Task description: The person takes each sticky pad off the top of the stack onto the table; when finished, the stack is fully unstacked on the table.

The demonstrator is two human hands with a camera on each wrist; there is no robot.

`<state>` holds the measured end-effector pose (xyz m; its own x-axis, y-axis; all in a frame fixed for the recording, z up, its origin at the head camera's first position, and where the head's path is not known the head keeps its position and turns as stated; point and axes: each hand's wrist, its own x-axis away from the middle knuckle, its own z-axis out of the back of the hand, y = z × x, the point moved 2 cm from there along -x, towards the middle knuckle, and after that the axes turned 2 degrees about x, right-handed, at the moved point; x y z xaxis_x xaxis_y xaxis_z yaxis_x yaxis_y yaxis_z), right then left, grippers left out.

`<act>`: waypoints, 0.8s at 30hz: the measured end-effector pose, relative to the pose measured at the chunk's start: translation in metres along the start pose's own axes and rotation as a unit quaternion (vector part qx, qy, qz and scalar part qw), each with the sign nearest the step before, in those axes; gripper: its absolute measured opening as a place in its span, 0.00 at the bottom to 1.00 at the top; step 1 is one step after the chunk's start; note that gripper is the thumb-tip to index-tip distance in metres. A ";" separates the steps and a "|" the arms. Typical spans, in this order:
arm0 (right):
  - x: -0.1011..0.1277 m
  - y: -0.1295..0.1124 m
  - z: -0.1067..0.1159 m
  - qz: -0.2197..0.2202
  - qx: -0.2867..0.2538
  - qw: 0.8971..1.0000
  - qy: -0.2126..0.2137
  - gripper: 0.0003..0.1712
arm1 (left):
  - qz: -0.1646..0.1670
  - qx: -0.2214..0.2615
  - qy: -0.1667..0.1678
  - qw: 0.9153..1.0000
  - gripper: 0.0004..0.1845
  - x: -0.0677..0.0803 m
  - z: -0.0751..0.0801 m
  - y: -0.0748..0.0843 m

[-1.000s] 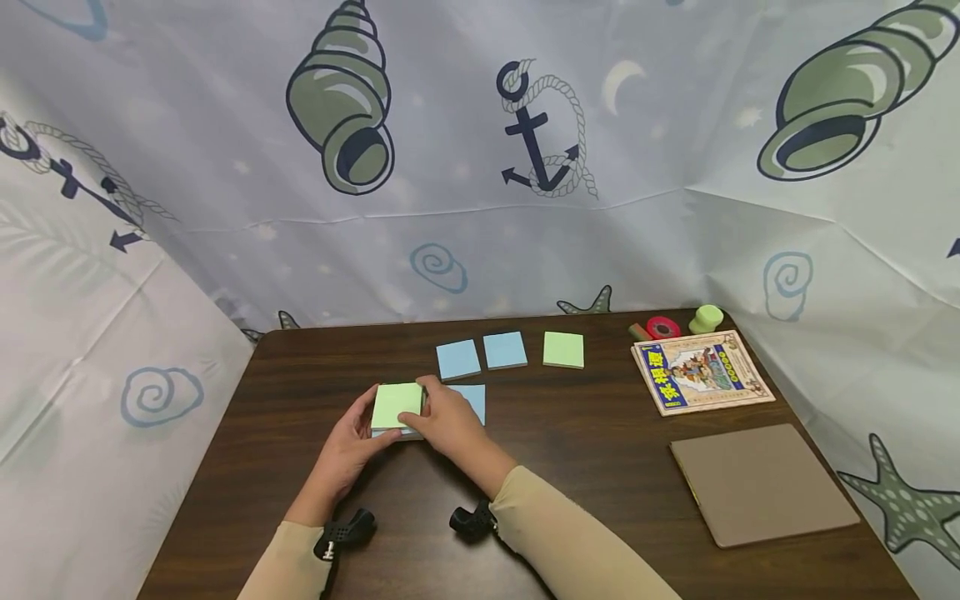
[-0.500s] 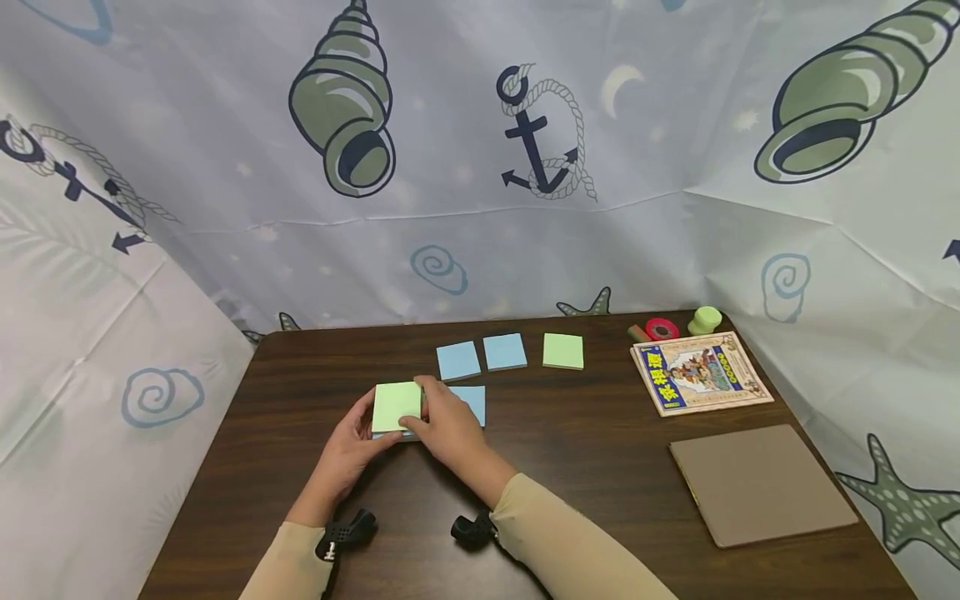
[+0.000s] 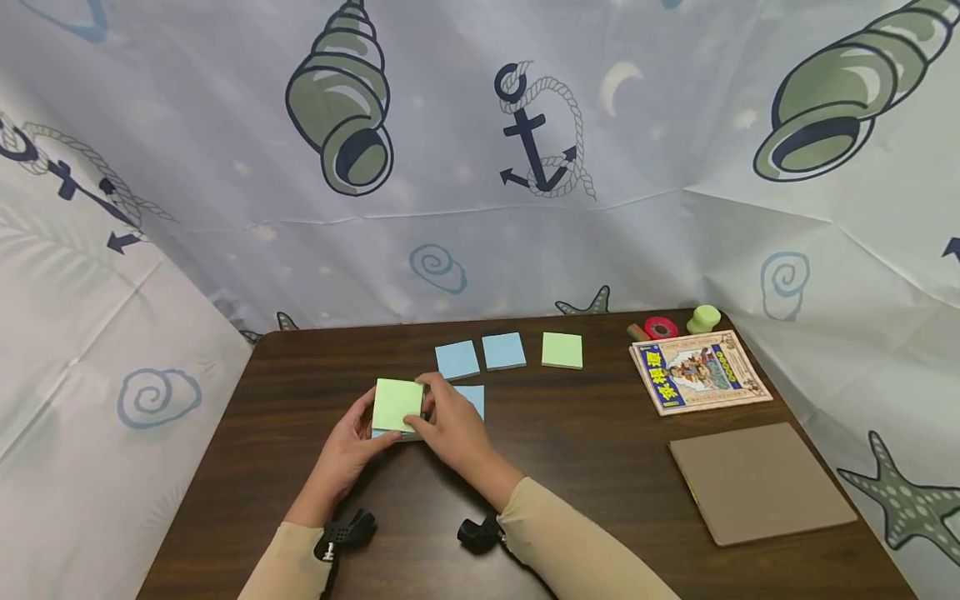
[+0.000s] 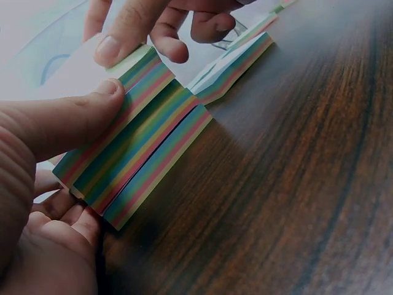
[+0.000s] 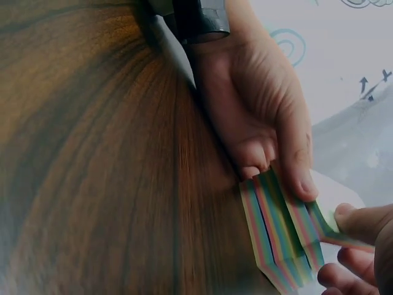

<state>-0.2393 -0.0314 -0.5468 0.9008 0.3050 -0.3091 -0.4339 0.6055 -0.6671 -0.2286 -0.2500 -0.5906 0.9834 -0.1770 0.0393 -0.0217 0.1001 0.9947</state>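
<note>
A stack of sticky note pads [image 4: 132, 157], their edges striped in several colours, stands on the table toward the left. My left hand [image 3: 347, 450] grips the stack from its left side, thumb along the near striped edge and fingers behind. On top lies a light green sticky note pad [image 3: 396, 404], its right side pinched by my right hand [image 3: 459, 427] between thumb and fingers. A blue strip of the pad beneath shows along the near edge. Behind the right hand, another blue sticky note pad [image 3: 474, 398] is partly hidden.
Two blue pads [image 3: 457, 360] and a green pad [image 3: 562, 351] lie farther back. At the right are a printed game box or booklet [image 3: 701, 372], a grey-brown flat board [image 3: 763, 483], a red ring [image 3: 661, 327] and a light green knob-shaped object [image 3: 704, 318]. Patterned cloth hangs behind the table.
The top green pad has shifted slightly up in the head view, with the right fingers on it. The right wrist has moved a little to the right; the left hand stays put.
</note>
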 end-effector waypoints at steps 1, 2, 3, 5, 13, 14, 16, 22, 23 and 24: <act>0.000 0.000 0.001 0.006 -0.007 1.000 -0.001 0.33 | 0.001 0.003 0.000 1.000 0.54 0.000 0.000 0.000; 0.001 0.001 0.002 0.013 -0.014 1.000 -0.002 0.32 | 0.002 0.005 -0.001 1.000 0.55 0.001 0.000 0.000; 0.001 0.002 0.003 0.020 -0.021 1.000 -0.003 0.31 | 0.003 0.006 -0.001 1.000 0.55 0.001 0.000 0.000; 0.002 0.003 0.005 0.037 -0.035 0.999 -0.004 0.28 | 0.005 0.007 -0.002 1.000 0.55 0.002 0.000 0.000; 0.005 0.009 0.015 0.032 -0.145 0.989 0.029 0.18 | -0.003 0.022 -0.004 1.000 0.54 0.000 -0.002 0.002; 0.006 0.011 0.017 0.027 -0.159 0.986 0.038 0.18 | -0.005 0.020 -0.004 1.000 0.54 0.000 -0.002 0.002; 0.007 0.015 0.021 0.022 -0.195 0.979 0.056 0.18 | -0.008 0.016 -0.005 1.000 0.55 0.000 -0.002 0.001; 0.012 0.030 0.039 0.032 -0.259 0.960 0.102 0.17 | -0.025 -0.006 -0.004 1.000 0.54 0.001 -0.001 0.001; 0.013 0.033 0.042 0.032 -0.260 0.959 0.108 0.16 | -0.027 -0.011 -0.004 1.000 0.54 0.001 -0.001 0.001; 0.014 0.037 0.044 0.031 -0.259 0.959 0.114 0.14 | -0.028 -0.016 -0.004 0.999 0.54 0.001 0.000 0.000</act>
<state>-0.2436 0.0283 -0.5460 0.8793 0.1252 -0.4595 -0.4735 0.1270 -0.8716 -0.2273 -0.2498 -0.5902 0.9816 -0.1905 -0.0156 0.0393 0.1216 0.9918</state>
